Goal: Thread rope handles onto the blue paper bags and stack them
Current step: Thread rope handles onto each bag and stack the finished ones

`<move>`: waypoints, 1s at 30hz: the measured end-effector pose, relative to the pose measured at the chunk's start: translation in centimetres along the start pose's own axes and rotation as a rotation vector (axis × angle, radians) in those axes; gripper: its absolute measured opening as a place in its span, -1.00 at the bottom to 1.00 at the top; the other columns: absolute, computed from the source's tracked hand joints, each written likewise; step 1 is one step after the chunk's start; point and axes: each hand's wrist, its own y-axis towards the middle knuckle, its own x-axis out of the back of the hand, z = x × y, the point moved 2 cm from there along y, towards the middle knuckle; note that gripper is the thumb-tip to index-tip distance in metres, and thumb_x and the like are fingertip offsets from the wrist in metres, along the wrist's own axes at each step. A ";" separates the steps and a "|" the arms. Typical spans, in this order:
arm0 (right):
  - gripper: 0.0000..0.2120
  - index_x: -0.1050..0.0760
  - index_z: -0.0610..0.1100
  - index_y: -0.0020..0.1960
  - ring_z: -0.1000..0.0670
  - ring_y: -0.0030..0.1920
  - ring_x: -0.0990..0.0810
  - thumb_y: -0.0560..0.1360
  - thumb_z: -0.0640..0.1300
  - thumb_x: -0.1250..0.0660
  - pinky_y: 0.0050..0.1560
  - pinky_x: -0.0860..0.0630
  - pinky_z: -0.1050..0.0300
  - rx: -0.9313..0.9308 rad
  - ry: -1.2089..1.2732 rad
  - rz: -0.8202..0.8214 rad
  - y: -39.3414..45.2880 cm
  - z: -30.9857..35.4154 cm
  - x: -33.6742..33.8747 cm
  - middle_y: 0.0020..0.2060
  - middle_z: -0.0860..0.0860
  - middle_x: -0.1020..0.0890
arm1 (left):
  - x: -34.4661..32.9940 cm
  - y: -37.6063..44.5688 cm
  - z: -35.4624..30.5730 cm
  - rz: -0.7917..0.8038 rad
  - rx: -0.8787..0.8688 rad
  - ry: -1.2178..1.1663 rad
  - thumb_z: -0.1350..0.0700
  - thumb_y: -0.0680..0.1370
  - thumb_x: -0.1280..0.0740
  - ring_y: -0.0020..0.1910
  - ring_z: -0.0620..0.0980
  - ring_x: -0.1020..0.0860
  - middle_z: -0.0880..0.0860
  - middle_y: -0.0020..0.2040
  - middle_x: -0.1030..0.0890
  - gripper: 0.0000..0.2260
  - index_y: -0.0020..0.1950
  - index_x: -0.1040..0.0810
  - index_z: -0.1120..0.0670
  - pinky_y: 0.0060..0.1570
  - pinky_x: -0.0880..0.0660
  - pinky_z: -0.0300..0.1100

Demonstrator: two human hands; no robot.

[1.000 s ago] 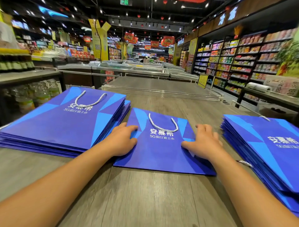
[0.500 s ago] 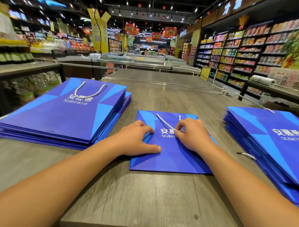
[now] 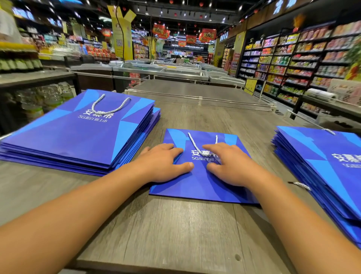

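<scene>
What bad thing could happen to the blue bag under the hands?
The left hand and right hand both rest on the single blue bag, right by its rope handle. A finger might snag the rope and tug it loose. The bag also lies close to the table's near edge, so a push toward the person could slide it off. The stack on the left has uneven edges, so another bag dropped on carelessly might slip.

Bright ceiling spotlights (image 3: 183, 2), wide-angle bending at edges, perhaps slight motion blur throughout.
</scene>
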 end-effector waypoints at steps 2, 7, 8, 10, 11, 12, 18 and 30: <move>-0.49 -0.29 0.03 0.51 -0.11 0.47 -0.28 0.58 0.02 -0.25 0.45 -0.25 -0.03 -0.047 0.107 -0.039 0.4 -1.4 0.3 0.49 0.04 -0.32 | 0.1 0.2 0.3 -0.059 0.004 -0.021 -0.43 0.51 -0.04 0.52 -0.04 -0.17 -0.07 0.53 -0.24 -0.32 0.54 -0.24 -0.10 0.46 -0.10 0.16; -0.53 -0.41 -0.10 0.32 -0.14 0.41 -0.35 0.60 0.20 -0.09 0.34 -0.33 -0.06 -0.167 -0.018 0.102 1.1 -2.9 -1.0 0.32 -0.05 -0.44 | 0.5 0.2 -0.7 -0.108 -0.064 -0.063 -0.35 0.55 -0.09 0.56 -0.04 -0.09 0.01 0.58 -0.17 -0.33 0.56 -0.21 -0.01 0.50 -0.05 0.12; -0.45 -0.32 -0.09 0.43 -0.12 0.47 -0.27 0.60 0.23 -0.04 0.41 -0.26 -0.10 -0.160 -0.041 0.128 1.2 -2.6 -1.5 0.42 -0.04 -0.36 | 0.4 0.1 -1.0 -0.064 -0.086 -0.035 -0.36 0.55 -0.08 0.57 -0.04 -0.03 0.00 0.60 -0.11 -0.32 0.57 -0.17 -0.02 0.51 0.00 0.12; -0.35 -0.08 -0.02 0.59 -0.06 0.57 -0.06 0.60 0.29 0.06 0.52 -0.07 -0.17 -0.149 -0.075 0.160 1.3 -1.9 -2.3 0.58 0.03 -0.11 | 0.0 -0.1 -1.2 0.032 -0.097 0.028 -0.39 0.54 -0.03 0.58 -0.06 0.06 -0.05 0.62 -0.01 -0.28 0.60 -0.06 -0.06 0.52 0.10 0.14; -0.33 0.00 0.01 0.61 -0.03 0.59 0.02 0.60 0.31 0.08 0.54 0.00 -0.18 -0.157 -0.082 0.170 1.2 -1.7 -2.4 0.60 0.07 -0.02 | -0.1 -0.1 -1.1 0.068 -0.087 0.045 -0.41 0.53 -0.01 0.58 -0.07 0.10 -0.08 0.62 0.04 -0.27 0.61 -0.01 -0.08 0.52 0.13 0.14; -0.32 0.05 0.05 0.61 -0.01 0.59 0.07 0.59 0.33 0.10 0.54 0.06 -0.18 -0.176 -0.083 0.181 1.2 -1.7 -2.4 0.60 0.10 0.03 | -0.1 -0.1 -0.9 0.095 -0.073 0.050 -0.43 0.52 0.01 0.58 -0.08 0.12 -0.09 0.62 0.07 -0.25 0.61 0.03 -0.10 0.52 0.15 0.15; -0.29 0.14 0.10 0.61 -0.02 0.60 0.17 0.56 0.40 0.16 0.54 0.19 -0.21 -0.340 -0.035 0.223 0.8 -2.6 -1.9 0.60 0.10 0.12 | -0.1 -0.2 0.0 0.144 0.018 0.054 -0.50 0.47 0.05 0.59 -0.01 0.18 -0.09 0.61 0.16 -0.19 0.61 0.13 -0.11 0.52 0.15 0.16; -0.35 -0.25 -0.03 0.49 -0.17 0.50 -0.22 0.55 0.34 -0.02 0.46 -0.17 -0.20 -0.464 0.067 0.083 0.5 -5.0 -0.8 0.51 -0.06 -0.30 | -0.3 -0.1 1.2 0.119 0.061 0.067 -0.49 0.47 0.03 0.59 0.02 0.14 -0.04 0.62 0.14 -0.15 0.61 0.12 -0.05 0.53 0.12 0.13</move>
